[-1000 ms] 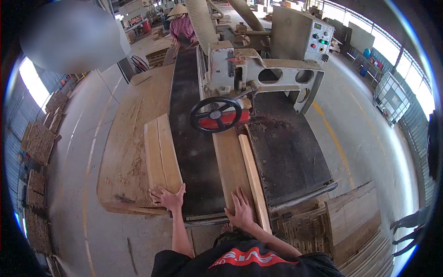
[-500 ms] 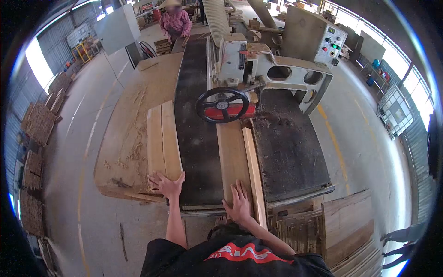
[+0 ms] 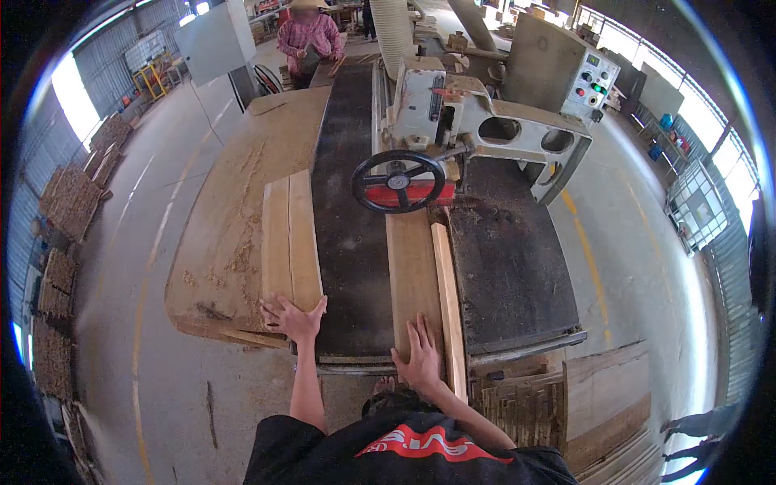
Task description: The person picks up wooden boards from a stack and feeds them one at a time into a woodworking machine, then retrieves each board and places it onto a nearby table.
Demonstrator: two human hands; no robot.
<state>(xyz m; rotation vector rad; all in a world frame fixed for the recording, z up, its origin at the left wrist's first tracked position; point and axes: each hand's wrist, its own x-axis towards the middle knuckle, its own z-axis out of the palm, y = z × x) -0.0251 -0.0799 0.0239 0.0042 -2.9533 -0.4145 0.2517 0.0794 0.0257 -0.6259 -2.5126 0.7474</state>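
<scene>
My left hand (image 3: 295, 318), fingers spread, rests on the near end of a pair of pale wooden boards (image 3: 290, 234) lying side by side on the plywood side table. My right hand (image 3: 419, 356) lies flat with fingers stretched on a longer wooden board (image 3: 412, 267) on the machine's dark bed. That board's far end is hidden beneath the machine head, behind a black handwheel (image 3: 398, 182) and a red guard (image 3: 411, 194). Along the board's right side runs a narrow wooden strip (image 3: 449, 307).
A co-worker (image 3: 309, 40) in a pink top stands at the machine's far end. Wood shavings litter the plywood table (image 3: 210, 210). A control panel (image 3: 592, 81) is at the upper right. Stacked boards (image 3: 606, 388) lie low on the right, and wood piles (image 3: 73, 198) line the left wall.
The view has shifted slightly. Both my hands stay on their boards in nearly the same places. The co-worker at the far end has moved their arms a little.
</scene>
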